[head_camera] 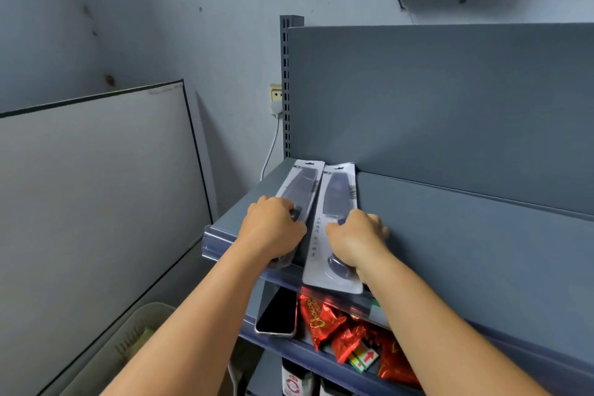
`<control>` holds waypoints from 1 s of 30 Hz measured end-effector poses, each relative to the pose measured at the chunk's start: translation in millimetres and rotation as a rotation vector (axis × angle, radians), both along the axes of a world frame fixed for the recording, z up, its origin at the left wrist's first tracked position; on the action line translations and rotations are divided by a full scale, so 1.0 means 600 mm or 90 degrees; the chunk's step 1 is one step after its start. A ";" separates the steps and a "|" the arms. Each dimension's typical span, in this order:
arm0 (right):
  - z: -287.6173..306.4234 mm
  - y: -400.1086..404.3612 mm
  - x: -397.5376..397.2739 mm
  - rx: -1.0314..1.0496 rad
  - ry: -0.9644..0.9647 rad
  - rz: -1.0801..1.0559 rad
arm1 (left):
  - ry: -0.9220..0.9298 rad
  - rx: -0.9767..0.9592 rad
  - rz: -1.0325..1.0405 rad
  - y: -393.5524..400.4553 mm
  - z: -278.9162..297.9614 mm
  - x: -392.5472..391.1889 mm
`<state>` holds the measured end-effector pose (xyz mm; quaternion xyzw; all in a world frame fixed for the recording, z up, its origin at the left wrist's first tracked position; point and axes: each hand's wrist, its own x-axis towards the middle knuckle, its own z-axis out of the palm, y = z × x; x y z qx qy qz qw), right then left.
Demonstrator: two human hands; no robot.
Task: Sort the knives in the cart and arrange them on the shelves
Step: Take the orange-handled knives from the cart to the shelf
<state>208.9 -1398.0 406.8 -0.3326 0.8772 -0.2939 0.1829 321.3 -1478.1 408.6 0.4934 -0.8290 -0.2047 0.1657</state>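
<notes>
Two packaged knives lie side by side on the top shelf (450,235), a grey-blue board that fills the right half of the frame. The left knife pack (300,186) sits near the shelf's left end, its hang-tab end pointing toward the back panel (434,100). The right knife pack (334,225) lies just beside it, their long edges nearly touching, and its near end juts out over the shelf's front rail (225,239).

The left hand (273,228) comes in from the lower centre and curls its fingers round the handle end of the left knife pack. The right hand (355,236) grips the handle end of the right knife pack, its fingers wrapped over the far edge and its thumb on the near side. Both forearms stretch up from the bottom of the frame.

On the shelf below, at lower centre, a dark phone (278,312) lies next to red foil snack packets (340,328). In the lower left corner a pale plastic basket (141,331) stands on the floor. A large white board (93,186) leans against the wall on the left, and a wall socket (276,100) with a white plug shows beside the shelf's upright post.
</notes>
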 end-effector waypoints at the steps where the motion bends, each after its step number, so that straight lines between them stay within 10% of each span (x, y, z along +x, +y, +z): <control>1: 0.001 0.000 0.001 0.013 0.007 0.004 | -0.012 -0.007 -0.014 -0.001 0.001 0.000; 14: 0.016 0.103 -0.024 -0.071 0.168 0.054 | -0.009 -0.214 -0.219 0.095 0.035 -0.029; 30: -0.091 0.629 -0.107 -0.061 0.255 -0.199 | 0.035 -0.267 -0.609 0.541 -0.058 -0.185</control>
